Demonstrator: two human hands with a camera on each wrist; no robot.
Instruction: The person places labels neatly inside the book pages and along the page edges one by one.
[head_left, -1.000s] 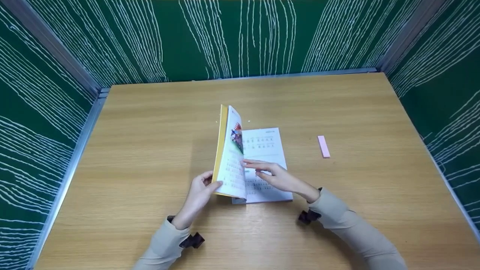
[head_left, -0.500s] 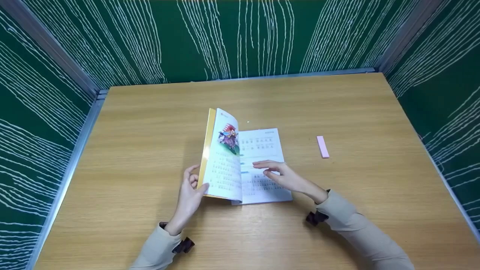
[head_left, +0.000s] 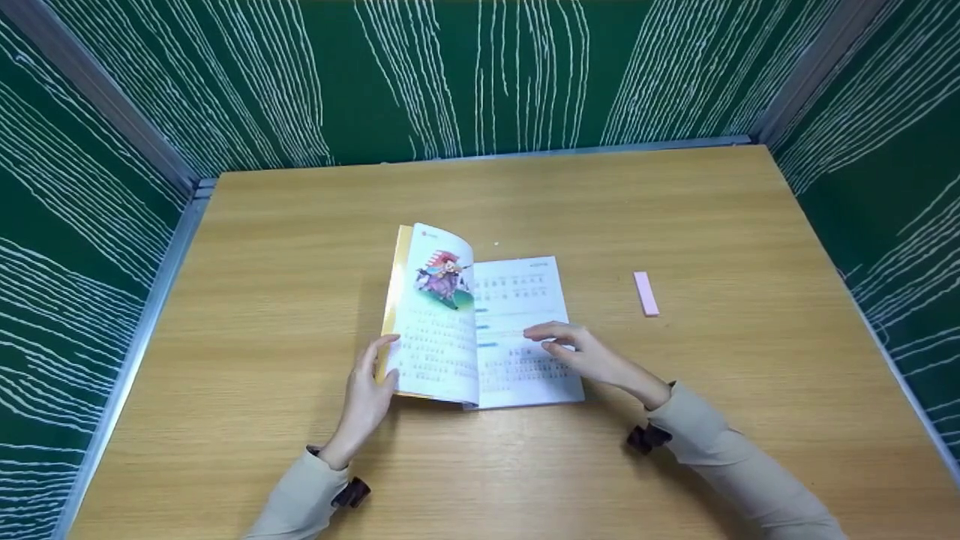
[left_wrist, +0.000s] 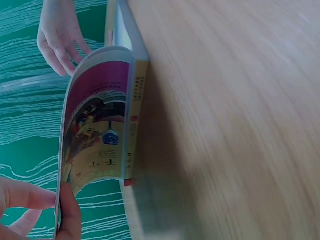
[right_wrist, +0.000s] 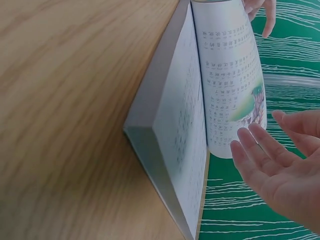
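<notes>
An open book (head_left: 442, 337) with a yellow cover lies in the middle of the table. Its left page carries a colourful cartoon picture above printed text; its right page (head_left: 525, 300) is mostly text. My left hand (head_left: 366, 394) pinches the cover and left-hand leaves near the lower left corner, holding them tilted up off the table. In the left wrist view the thumb and fingers grip the cover edge, and the cover's printed outer side (left_wrist: 100, 125) curves from the spine. Over the right page is my right hand (head_left: 589, 356), fingers loosely extended and holding nothing.
A small pink strip-shaped block (head_left: 646, 293) lies on the wooden table (head_left: 300, 247), right of the book. A tiny white speck (head_left: 496, 244) sits behind the book. Green walls with white streaks border the table's back and sides.
My left hand has moved left and down, swinging the cover and leaves over to the left so the picture page shows more fully. My right hand has drawn back rightward from the leaves.
</notes>
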